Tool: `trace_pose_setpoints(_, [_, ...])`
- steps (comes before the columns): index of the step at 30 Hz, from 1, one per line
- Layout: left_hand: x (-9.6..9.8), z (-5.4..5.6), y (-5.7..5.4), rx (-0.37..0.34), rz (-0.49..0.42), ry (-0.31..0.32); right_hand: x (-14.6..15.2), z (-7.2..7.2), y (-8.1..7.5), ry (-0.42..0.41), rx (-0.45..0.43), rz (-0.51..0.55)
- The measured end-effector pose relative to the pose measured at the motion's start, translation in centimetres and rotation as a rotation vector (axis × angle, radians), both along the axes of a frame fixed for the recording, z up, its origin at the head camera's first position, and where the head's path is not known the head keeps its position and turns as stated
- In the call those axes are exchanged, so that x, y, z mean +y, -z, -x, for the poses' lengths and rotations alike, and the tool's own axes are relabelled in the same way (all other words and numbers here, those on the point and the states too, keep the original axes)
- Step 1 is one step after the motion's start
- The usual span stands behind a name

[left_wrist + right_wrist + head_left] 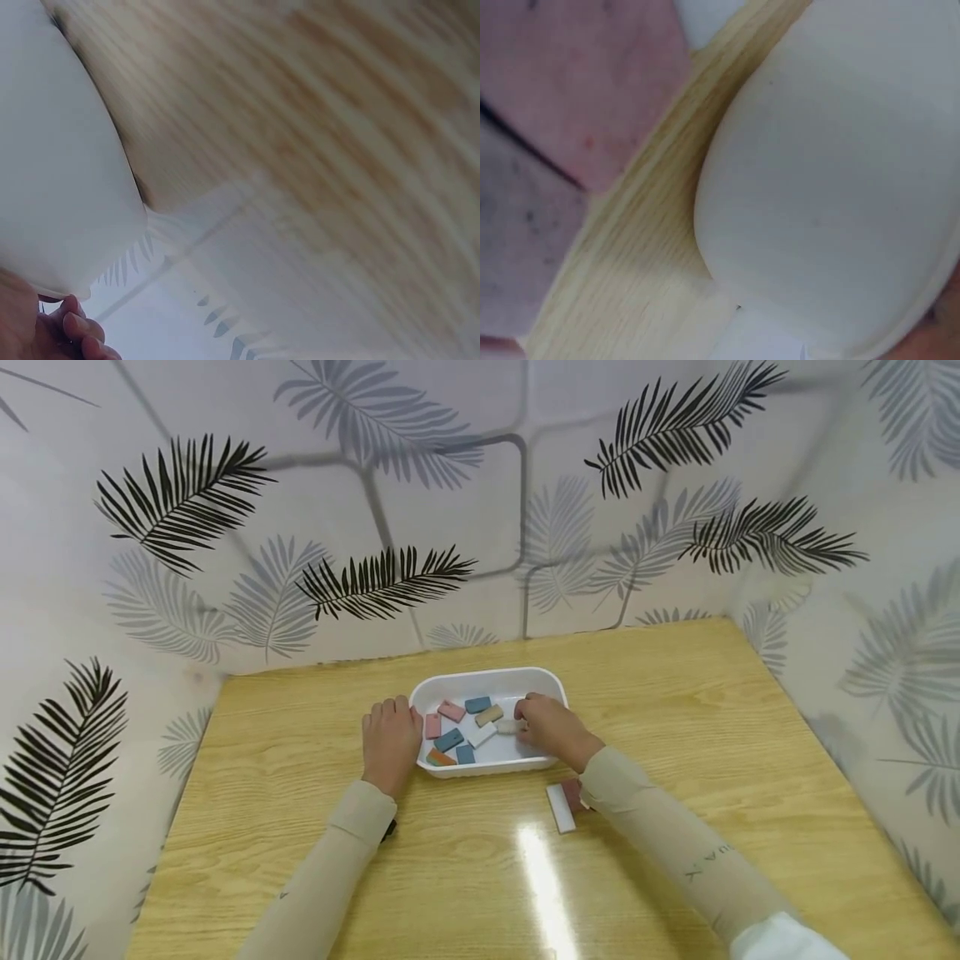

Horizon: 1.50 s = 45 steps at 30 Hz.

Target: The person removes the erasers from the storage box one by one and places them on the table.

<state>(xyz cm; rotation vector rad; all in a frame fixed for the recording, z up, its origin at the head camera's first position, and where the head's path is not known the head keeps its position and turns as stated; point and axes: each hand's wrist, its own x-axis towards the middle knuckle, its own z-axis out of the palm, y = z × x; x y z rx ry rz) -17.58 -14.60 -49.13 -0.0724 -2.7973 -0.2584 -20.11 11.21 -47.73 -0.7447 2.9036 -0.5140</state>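
Note:
A white oblong tray (491,768) stands on the table with small flat rectangular blocks inside. My left hand (392,739) grips the tray's left rim; the left wrist view shows its curled fingers (82,330) at the tray edge. Over the right end of the tray, my right hand (553,727) pinches a whitish block (509,727), partly hidden by the fingers. Left of it lie a white block (482,735), a tan block (489,716), pink blocks (452,711), blue-grey blocks (450,740) and an orange block with a green side (441,757).
Below the right wrist, a white block (560,808) and a dark pink block (573,793) lie on the wooden table (465,877), partly under the sleeve. A small black object (388,831) shows beside the left sleeve. Leaf-patterned cloth (450,510) rises behind the table.

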Motion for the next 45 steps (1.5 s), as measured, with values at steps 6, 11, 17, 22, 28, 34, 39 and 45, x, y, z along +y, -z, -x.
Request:
trace_pose_setpoints(6, [0.1, -0.2, 0.3, 0.019, 0.004, 0.008, 0.5, -0.8, -0.6, 0.01, -0.029, 0.095])
trace_pose_setpoints(11, [0.0, -0.1, 0.3, 0.039, 0.011, 0.011, 1.3, -1.5, -1.6, 0.032, -0.012, 0.187])
trace_pose_setpoints(17, [-0.1, 0.0, 0.1, 0.025, 0.004, 0.007, 2.5, -2.6, -2.7, 0.067, -0.011, 0.244])
trace_pose_setpoints(22, [0.0, -0.1, 0.1, 0.016, -0.012, 0.005, 3.7, -3.6, -3.4, 0.089, -0.003, 0.274])
trace_pose_setpoints(28, [-0.2, 0.1, 0.4, 0.047, -0.008, 0.017, 5.7, -5.0, -4.1, 0.144, -0.004, 0.326])
trace_pose_setpoints(34, [-0.4, 0.2, 0.4, 0.087, 0.009, 0.026, 8.2, -6.5, -4.2, 0.208, -0.01, 0.355])
trace_pose_setpoints(39, [-0.3, 0.2, 0.3, 0.07, 0.002, 0.021, 10.3, -7.9, -3.5, 0.276, 0.013, 0.37])
trace_pose_setpoints(45, [-0.2, 0.1, 0.2, 0.034, -0.001, 0.01, 12.7, -9.4, -2.2, 0.332, 0.038, 0.349])
